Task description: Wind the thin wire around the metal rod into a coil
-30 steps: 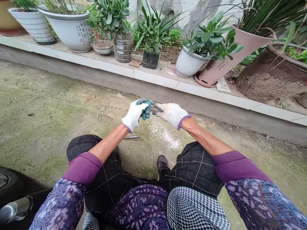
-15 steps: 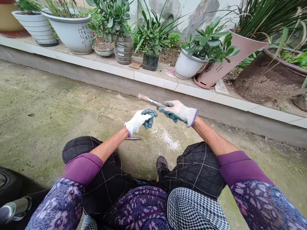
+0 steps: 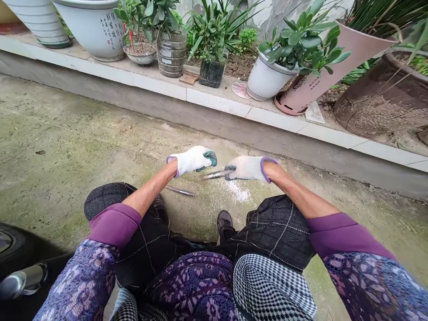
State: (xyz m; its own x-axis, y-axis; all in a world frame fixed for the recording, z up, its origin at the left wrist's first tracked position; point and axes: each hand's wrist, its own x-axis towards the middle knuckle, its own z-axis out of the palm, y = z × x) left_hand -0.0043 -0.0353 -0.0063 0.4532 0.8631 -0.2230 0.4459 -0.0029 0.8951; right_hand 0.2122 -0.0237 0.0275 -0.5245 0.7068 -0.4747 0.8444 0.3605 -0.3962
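I sit over a mossy concrete floor with both hands out in front, in white gloves with green fingertips. My right hand (image 3: 247,168) is closed round a short metal rod (image 3: 214,175) that points left and slightly down. My left hand (image 3: 194,159) hovers just left of the rod's tip, fingers curled, and I cannot make out anything in it. A second metal rod (image 3: 180,191) lies on the ground below my left wrist. A patch of white powder (image 3: 238,191) marks the floor under my right hand.
A raised tiled ledge (image 3: 214,102) runs across the back, carrying several potted plants, among them a white pot (image 3: 265,80) and a tilted pink pot (image 3: 317,76). My shoe (image 3: 224,221) rests between my knees. A dark vehicle part (image 3: 20,276) is at lower left.
My right hand has brought the rod down from pointing up-left to nearly level and lower. My left hand turned and shifted slightly up. The view tilted down a little.
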